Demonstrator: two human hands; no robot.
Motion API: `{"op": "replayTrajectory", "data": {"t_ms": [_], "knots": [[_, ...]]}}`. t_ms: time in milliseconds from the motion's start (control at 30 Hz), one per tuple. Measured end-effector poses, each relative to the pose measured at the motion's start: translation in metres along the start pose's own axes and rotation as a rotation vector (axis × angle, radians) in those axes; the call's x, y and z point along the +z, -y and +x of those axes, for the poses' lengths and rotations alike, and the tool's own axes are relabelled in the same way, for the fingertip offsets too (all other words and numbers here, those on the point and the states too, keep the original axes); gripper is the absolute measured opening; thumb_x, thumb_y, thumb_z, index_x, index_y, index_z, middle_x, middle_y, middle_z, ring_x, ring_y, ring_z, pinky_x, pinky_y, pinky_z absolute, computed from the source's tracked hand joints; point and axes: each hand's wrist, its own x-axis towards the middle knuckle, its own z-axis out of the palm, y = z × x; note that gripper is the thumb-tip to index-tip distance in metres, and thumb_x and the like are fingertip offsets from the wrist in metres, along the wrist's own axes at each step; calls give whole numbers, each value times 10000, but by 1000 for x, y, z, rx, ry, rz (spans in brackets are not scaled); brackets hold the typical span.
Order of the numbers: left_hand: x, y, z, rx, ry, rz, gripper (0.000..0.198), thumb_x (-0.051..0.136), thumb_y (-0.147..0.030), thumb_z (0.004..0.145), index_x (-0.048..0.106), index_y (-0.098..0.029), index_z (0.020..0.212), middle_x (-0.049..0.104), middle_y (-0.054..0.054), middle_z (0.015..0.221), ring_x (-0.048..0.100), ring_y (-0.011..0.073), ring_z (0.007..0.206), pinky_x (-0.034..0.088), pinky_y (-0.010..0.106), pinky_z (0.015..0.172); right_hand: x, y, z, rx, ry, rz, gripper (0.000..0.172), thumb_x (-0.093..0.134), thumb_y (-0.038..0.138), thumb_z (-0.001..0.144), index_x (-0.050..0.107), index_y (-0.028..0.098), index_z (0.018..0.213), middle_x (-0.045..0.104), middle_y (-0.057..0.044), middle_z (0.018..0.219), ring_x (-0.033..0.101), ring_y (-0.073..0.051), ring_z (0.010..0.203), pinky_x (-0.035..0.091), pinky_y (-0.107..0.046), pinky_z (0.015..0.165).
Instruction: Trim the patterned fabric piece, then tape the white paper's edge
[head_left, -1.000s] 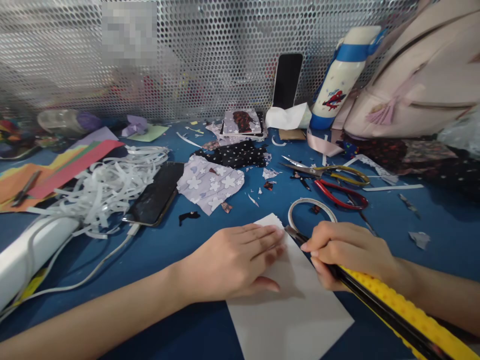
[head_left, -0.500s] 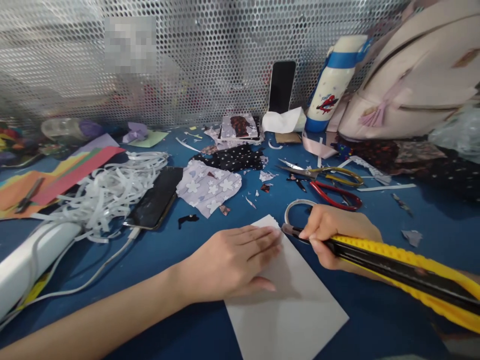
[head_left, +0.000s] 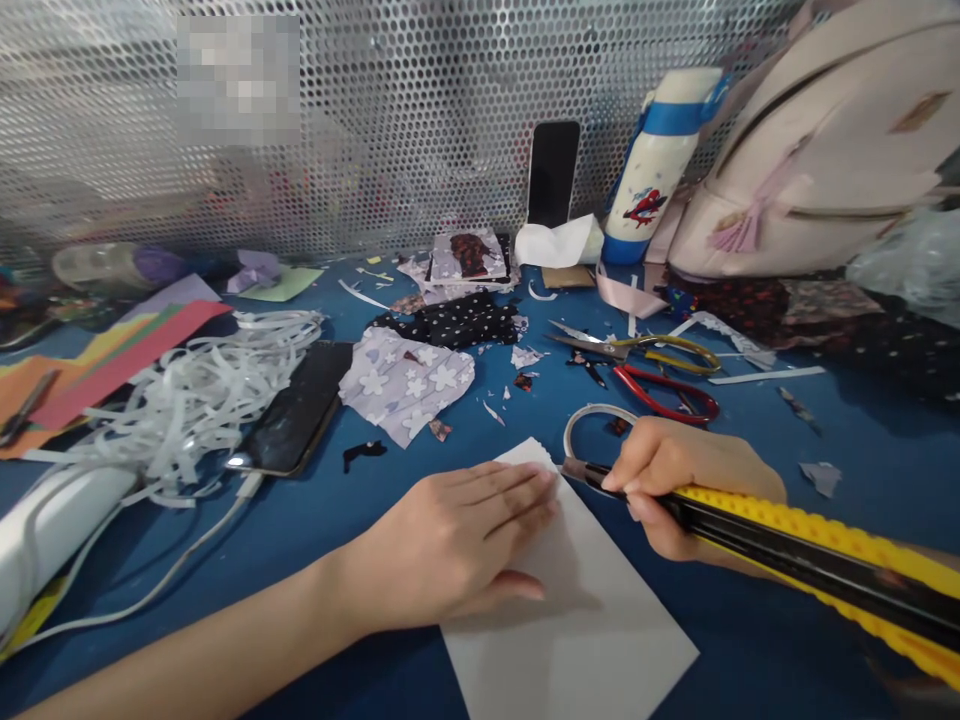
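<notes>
A sheet of white paper (head_left: 592,640) lies slanted on the blue tabletop, its far tip ragged. My left hand (head_left: 457,540) is pressed flat on it, fingers stretched together toward the right edge and thumb apart. My right hand (head_left: 694,475) grips a yellow and black utility knife (head_left: 817,560). The knife's tip is at the paper's right edge, just beside my left fingertips. Whether the blade touches the paper is hard to make out. A white loop (head_left: 574,425) lies just beyond the knife tip.
Scissors (head_left: 630,346) and red-handled pliers (head_left: 667,396) lie beyond my right hand. Patterned cloth (head_left: 409,380), a phone (head_left: 296,410) with a cable and shredded paper strips (head_left: 202,380) are at left. A bottle (head_left: 656,170), upright phone (head_left: 553,172) and backpack (head_left: 832,150) stand behind.
The camera view has shifted slightly, so the background sits further left. Both hands keep their holds, with the knife tip still at the paper's edge, perhaps slightly nearer me.
</notes>
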Motion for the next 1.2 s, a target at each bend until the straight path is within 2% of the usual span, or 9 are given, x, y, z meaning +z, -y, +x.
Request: {"op": "replayTrajectory", "data": {"t_ms": [333,467,867,1200], "knots": [[3,0,-2,-13,20,-43,549,400,-465,1053,623,-30,1302,623,169,1379,571,271,1328,467,392,1143,1,-2,-2,0,3,12,203,617,33,785,525,214,787,672,-21,679,656,-116,616,546,-218,551],[3,-1,-1,-13,16,-22,555,368,-471,1059,631,-43,1293,630,152,1374,585,262,1314,466,376,1140,2,-2,0,-16,10,3,208,609,14,786,529,206,794,666,-22,673,656,-110,625,551,-213,577],[3,0,-3,7,-1,-41,534,417,-449,1052,618,-21,1299,629,174,1369,575,269,1324,465,395,1146,-5,1,0,-99,169,-73,198,612,29,801,531,210,812,676,-43,756,648,-122,617,528,-210,521],[1,-1,0,11,-9,-9,518,392,-444,1060,667,-42,1238,657,154,1336,605,267,1290,504,393,1110,-4,-2,-7,-192,215,-182,246,592,33,844,483,238,761,660,9,761,620,-96,603,486,-208,534]]}}
